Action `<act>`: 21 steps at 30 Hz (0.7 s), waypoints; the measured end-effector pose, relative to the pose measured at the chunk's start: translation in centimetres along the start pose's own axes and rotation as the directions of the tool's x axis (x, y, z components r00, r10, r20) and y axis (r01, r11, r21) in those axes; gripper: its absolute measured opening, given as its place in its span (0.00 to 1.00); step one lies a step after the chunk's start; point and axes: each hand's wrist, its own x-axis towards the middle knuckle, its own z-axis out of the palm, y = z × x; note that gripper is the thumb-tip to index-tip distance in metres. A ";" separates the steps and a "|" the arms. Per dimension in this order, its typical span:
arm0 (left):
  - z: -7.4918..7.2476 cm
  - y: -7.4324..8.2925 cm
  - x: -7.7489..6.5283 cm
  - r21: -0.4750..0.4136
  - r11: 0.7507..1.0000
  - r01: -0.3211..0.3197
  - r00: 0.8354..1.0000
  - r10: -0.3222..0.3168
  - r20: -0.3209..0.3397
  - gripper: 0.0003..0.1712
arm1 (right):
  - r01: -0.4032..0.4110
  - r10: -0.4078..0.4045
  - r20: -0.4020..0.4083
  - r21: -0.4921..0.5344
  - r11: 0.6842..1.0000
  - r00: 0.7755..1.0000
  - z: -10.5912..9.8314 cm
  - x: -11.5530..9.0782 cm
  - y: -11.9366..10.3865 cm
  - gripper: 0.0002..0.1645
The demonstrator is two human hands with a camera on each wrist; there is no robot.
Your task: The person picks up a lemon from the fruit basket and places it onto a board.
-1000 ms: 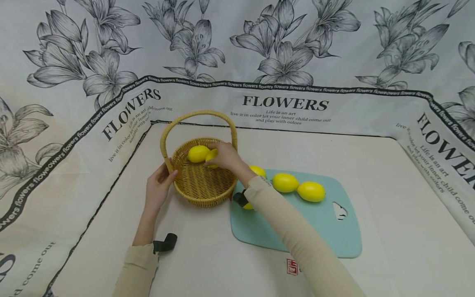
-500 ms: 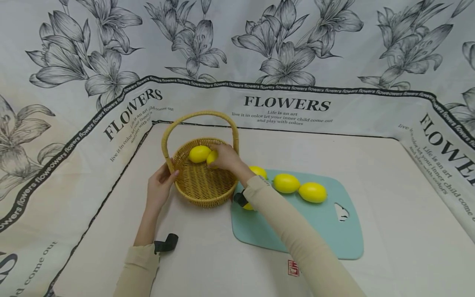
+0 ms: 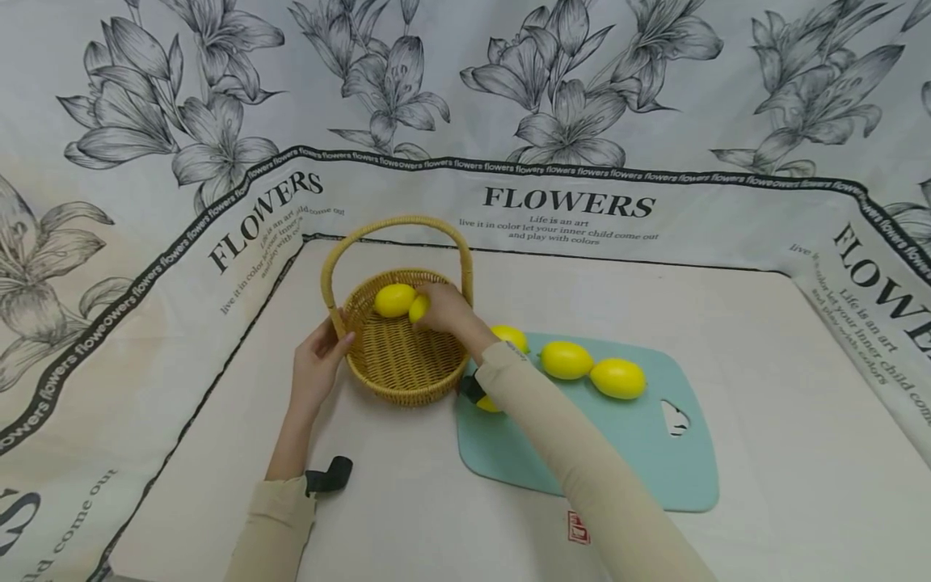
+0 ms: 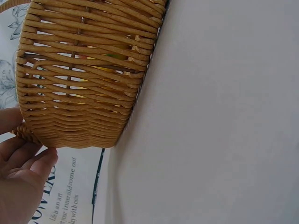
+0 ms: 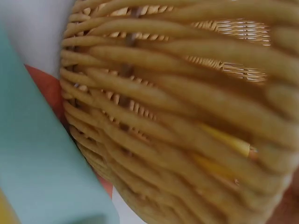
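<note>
- The right hand [image 3: 445, 309] is reaching inside a round, honey-coloured wicker basket [image 3: 407, 396], and its thumb and fingers are closing round a smooth yellow lemon [image 3: 418, 308].
- That lemon is sitting in the basket's far part, its visible side peeping out to the left of the grip while the hand is covering the rest.
- Its showing part is slanting from lower left to upper right; with so much hidden, I can't tell its full long axis or which way its tip is pointing.
- A second plump yellow lemon [image 3: 395, 301] is lying just left of it, long axis running nearly left to right, the right end slightly farther away.
- The left hand [image 3: 318, 368] is pinching the basket's left rim near the foot of the tall arched wicker handle [image 3: 396, 220], thumb and fingers clamped on the weave.
- Beside the basket, a pale teal cutting board [image 3: 684, 477] with rounded corners is lying flat, carrying more lemons.
- Of those, the middle yellow lemon [image 3: 566, 360] is pointing its greenish tip left, and the rightmost yellow lemon [image 3: 617, 378] is stretching left to right beside it.
- Another yellow lemon [image 3: 511, 337] is showing partly behind the right forearm.
</note>
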 end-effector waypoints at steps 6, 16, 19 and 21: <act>0.0 0.2 0.0 0.019 1.000 0.003 1.000 -0.003 -0.001 0.30 | -0.018 0.018 -0.008 0.013 1.000 1.000 0.2 0.2 0.1 0.39; 0.1 0.4 -0.2 0.033 0.999 0.003 1.000 -0.003 -0.004 0.29 | -0.023 0.023 -0.038 0.008 1.000 0.999 0.4 0.2 0.1 0.37; 0.1 0.4 -0.2 0.038 0.999 0.006 1.000 -0.006 -0.005 0.29 | -0.025 0.026 -0.051 0.020 0.999 0.998 0.5 0.2 0.1 0.37; 0.1 0.4 -0.2 0.039 0.999 0.008 1.000 -0.008 -0.004 0.29 | -0.022 0.024 -0.060 0.021 1.000 0.998 0.6 0.2 0.2 0.37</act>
